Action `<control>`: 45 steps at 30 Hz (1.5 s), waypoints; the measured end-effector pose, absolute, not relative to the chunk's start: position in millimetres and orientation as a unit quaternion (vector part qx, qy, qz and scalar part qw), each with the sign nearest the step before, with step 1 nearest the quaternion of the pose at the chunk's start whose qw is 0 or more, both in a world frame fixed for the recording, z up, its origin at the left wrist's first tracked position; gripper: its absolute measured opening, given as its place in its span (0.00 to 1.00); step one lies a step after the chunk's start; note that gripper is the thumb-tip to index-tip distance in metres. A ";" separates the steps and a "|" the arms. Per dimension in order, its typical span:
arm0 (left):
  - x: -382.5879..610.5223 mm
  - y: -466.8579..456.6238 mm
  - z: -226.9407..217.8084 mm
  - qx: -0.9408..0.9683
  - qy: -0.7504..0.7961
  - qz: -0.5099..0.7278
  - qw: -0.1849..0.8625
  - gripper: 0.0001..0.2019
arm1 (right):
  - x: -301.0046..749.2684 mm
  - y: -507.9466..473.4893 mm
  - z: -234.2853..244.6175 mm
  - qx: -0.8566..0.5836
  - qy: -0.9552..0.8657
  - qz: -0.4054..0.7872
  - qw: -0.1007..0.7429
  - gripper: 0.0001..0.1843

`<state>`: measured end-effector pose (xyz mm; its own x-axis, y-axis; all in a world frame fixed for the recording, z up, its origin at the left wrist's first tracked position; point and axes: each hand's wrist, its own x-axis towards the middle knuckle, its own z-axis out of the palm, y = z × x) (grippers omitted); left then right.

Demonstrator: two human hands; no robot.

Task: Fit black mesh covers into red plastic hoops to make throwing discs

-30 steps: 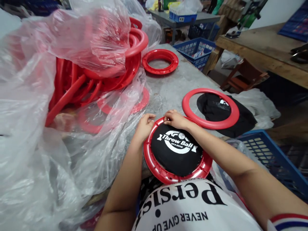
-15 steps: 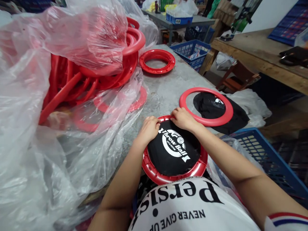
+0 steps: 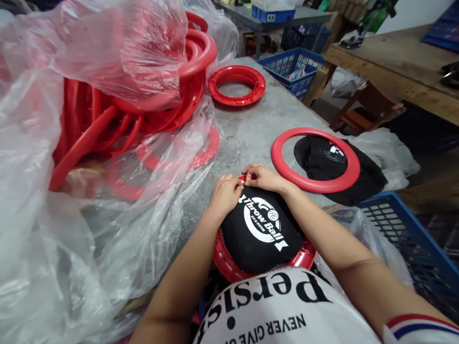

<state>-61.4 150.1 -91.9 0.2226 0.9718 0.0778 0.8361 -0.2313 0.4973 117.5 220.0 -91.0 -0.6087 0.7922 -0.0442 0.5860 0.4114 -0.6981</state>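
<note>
One red ring (image 3: 223, 258) | far edge at left hand (image 3: 225, 193), right hand (image 3: 266, 178)

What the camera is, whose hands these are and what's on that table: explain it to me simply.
There is no machine here. A camera worn on a person's head looks forward and down at their bare hands. The left hand and right hand meet at the far edge of a black printed cloth lying over a red ring; their exact grip is hard to make out. On the gray table, a matte ring lies partly over a second black cloth, and a glossy ring lies farther off. At left, clear plastic partly covers piled red rings.
</note>
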 end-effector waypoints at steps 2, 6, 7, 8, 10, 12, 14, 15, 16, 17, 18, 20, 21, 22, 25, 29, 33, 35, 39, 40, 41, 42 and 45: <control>-61.5 150.6 -90.5 0.758 0.595 0.189 0.188 0.09 | 119.4 219.3 -94.0 -0.412 -0.822 0.357 0.162 0.05; -60.8 150.4 -86.0 0.750 0.599 0.192 0.203 0.09 | 123.0 219.9 -98.5 -0.400 -0.813 0.378 0.189 0.04; -60.4 150.4 -85.0 0.746 0.601 0.195 0.208 0.09 | 123.5 220.2 -99.6 -0.399 -0.812 0.379 0.194 0.04; -59.8 150.6 -84.3 0.742 0.604 0.199 0.213 0.08 | 123.7 220.4 -100.6 -0.400 -0.811 0.379 0.197 0.04; -58.4 151.5 -83.8 0.729 0.613 0.208 0.222 0.06 | 123.4 220.6 -102.5 -0.404 -0.809 0.378 0.199 0.04; -56.8 152.7 -84.2 0.714 0.626 0.217 0.229 0.06 | 122.6 220.5 -103.7 -0.408 -0.808 0.376 0.198 0.05; -55.4 153.7 -85.2 0.699 0.640 0.224 0.229 0.06 | 121.6 220.2 -103.9 -0.414 -0.805 0.377 0.197 0.05; -54.7 154.1 -85.7 0.692 0.647 0.227 0.227 0.07 | 121.1 220.0 -103.7 -0.419 -0.802 0.379 0.197 0.05; -54.2 154.3 -86.2 0.687 0.652 0.228 0.224 0.07 | 120.6 219.7 -103.2 -0.425 -0.798 0.379 0.197 0.06; -53.8 154.4 -86.6 0.684 0.657 0.228 0.221 0.08 | 120.1 219.5 -102.6 -0.431 -0.795 0.379 0.196 0.06; -53.4 154.4 -86.9 0.682 0.660 0.229 0.218 0.08 | 119.6 219.2 -101.9 -0.437 -0.792 0.378 0.195 0.06; -52.9 154.4 -87.3 0.681 0.662 0.229 0.214 0.08 | 118.8 218.7 -100.8 -0.447 -0.789 0.375 0.195 0.06; -52.8 154.4 -87.4 0.681 0.662 0.229 0.213 0.08 | 118.5 218.5 -100.4 -0.450 -0.787 0.374 0.194 0.06; -52.7 154.5 -87.5 0.680 0.663 0.229 0.211 0.08 | 118.2 218.3 -100.2 -0.452 -0.787 0.374 0.193 0.06; -52.8 154.8 -87.8 0.677 0.669 0.228 0.208 0.09 | 117.4 218.1 -100.1 -0.456 -0.787 0.370 0.189 0.05; -52.8 155.3 -88.4 0.675 0.671 0.228 0.204 0.09 | 116.1 217.5 -100.0 -0.464 -0.789 0.360 0.181 0.05; -50.9 156.0 -89.7 0.680 0.672 0.221 0.192 0.09 | 113.9 216.7 -99.5 -0.472 -0.793 0.342 0.175 0.05; -51.5 156.5 -89.8 0.686 0.668 0.218 0.192 0.09 | 113.2 216.8 -99.5 -0.469 -0.801 0.330 0.173 0.05; -64.6 155.0 -85.5 0.697 0.628 0.236 0.253 0.10 | 114.2 216.3 -97.5 -0.464 -0.808 0.322 0.170 0.07; -70.1 153.7 -83.4 0.693 0.619 0.250 0.272 0.11 | 114.8 215.4 -95.8 -0.469 -0.804 0.322 0.173 0.06; -75.8 152.1 -81.0 0.688 0.615 0.261 0.283 0.13 | 115.4 214.0 -93.7 -0.474 -0.801 0.317 0.181 0.06; -81.0 150.1 -78.6 0.683 0.617 0.266 0.285 0.14 | 115.7 212.1 -91.0 -0.475 -0.802 0.305 0.194 0.06; -89.9 144.4 -72.8 0.694 0.625 0.238 0.268 0.15 | 113.9 204.2 -82.4 -0.441 -0.826 0.248 0.248 0.07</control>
